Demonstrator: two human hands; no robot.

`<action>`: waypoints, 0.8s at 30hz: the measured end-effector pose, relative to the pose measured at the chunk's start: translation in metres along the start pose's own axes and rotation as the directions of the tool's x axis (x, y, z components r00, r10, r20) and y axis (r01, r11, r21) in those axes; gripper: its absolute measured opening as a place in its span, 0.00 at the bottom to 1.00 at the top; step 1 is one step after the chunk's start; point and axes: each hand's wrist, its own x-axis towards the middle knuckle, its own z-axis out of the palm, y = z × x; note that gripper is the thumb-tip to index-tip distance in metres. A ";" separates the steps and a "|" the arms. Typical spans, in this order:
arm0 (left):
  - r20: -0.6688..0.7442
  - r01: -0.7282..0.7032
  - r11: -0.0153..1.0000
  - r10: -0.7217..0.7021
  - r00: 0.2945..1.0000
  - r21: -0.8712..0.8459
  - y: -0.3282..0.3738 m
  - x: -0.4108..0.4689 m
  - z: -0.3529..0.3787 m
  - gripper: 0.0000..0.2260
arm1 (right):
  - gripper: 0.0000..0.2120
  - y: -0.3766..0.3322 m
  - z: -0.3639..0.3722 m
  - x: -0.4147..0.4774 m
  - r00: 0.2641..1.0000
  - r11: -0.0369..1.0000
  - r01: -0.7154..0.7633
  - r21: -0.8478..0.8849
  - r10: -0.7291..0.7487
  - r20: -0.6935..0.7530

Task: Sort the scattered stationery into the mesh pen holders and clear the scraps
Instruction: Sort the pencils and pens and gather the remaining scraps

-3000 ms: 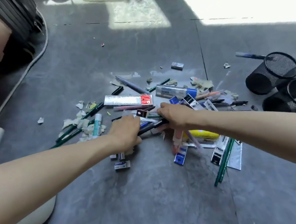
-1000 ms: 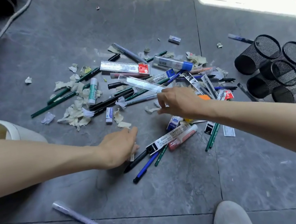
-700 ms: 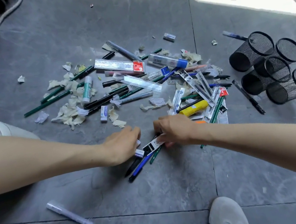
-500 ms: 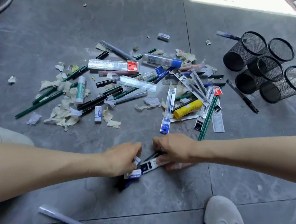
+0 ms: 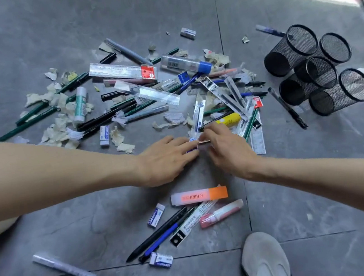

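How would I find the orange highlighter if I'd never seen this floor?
Start at the right grey shoe at the bottom; just above-left sits a small stationery cluster. The orange highlighter lies flat along its top. Only it has a bright orange cap and HIGH printed on it.

Just beyond your left grip (image 5: 167,159) and right grip (image 5: 226,152), the pile of pens and rulers (image 5: 150,92) covers the floor (image 5: 108,223); right of the right grip, a black pen (image 5: 287,108) lies between pile and mesh pen holders (image 5: 315,69); bare floor opens left of the left grip; nearer you, a highlighter (image 5: 199,195) and loose pens (image 5: 158,233) stand in the way.
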 end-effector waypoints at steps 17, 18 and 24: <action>0.138 0.556 0.803 -0.539 0.831 -0.214 0.018 -0.016 -0.006 0.16 | 0.13 0.038 -0.014 0.030 0.995 0.941 0.092 -0.324 -0.071 0.077; 0.164 0.615 0.755 -0.593 0.788 -0.227 0.016 -0.010 -0.008 0.19 | 0.12 0.039 -0.015 0.030 0.992 0.931 0.110 -0.348 -0.082 0.096; 0.257 0.757 0.583 -0.715 0.650 -0.293 0.015 -0.001 -0.009 0.14 | 0.14 0.034 -0.020 0.026 0.982 0.903 0.119 -0.413 -0.046 0.182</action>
